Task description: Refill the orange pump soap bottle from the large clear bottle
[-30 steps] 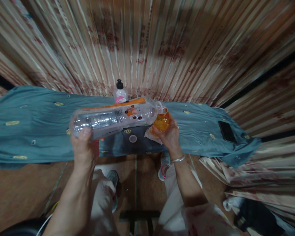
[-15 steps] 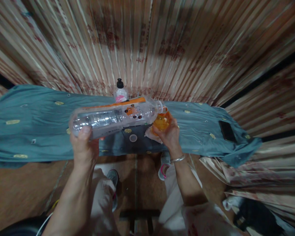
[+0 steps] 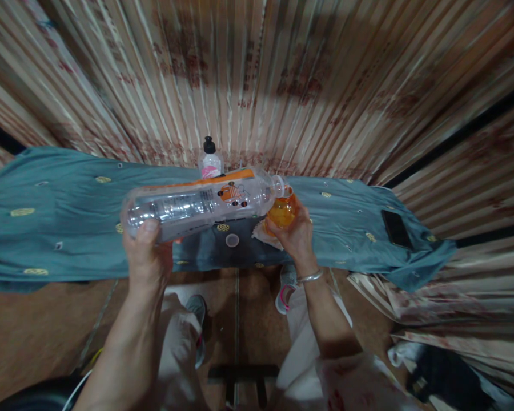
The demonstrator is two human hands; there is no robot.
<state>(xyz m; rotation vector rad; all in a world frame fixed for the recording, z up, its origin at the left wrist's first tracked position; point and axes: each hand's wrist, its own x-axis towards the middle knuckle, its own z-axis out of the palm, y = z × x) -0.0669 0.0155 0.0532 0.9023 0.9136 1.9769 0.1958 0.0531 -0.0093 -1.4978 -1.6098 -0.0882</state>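
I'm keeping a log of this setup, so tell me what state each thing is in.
Clear bottle: tilted almost flat, mouth by the orange container; any flow can't be made out
Orange container: held in the right hand
Left hand: closed around the clear bottle's base end
Black-topped bottle: upright, top on
Cap: lying flat
Phone: lying flat, dark
Cloth: spread, wrinkled

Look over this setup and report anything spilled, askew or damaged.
I can see no spill or damage around the tilted clear bottle and the orange container. Only the blue-green cloth looks askew: it is creased, and its right end, near the phone, bunches into a loose corner.
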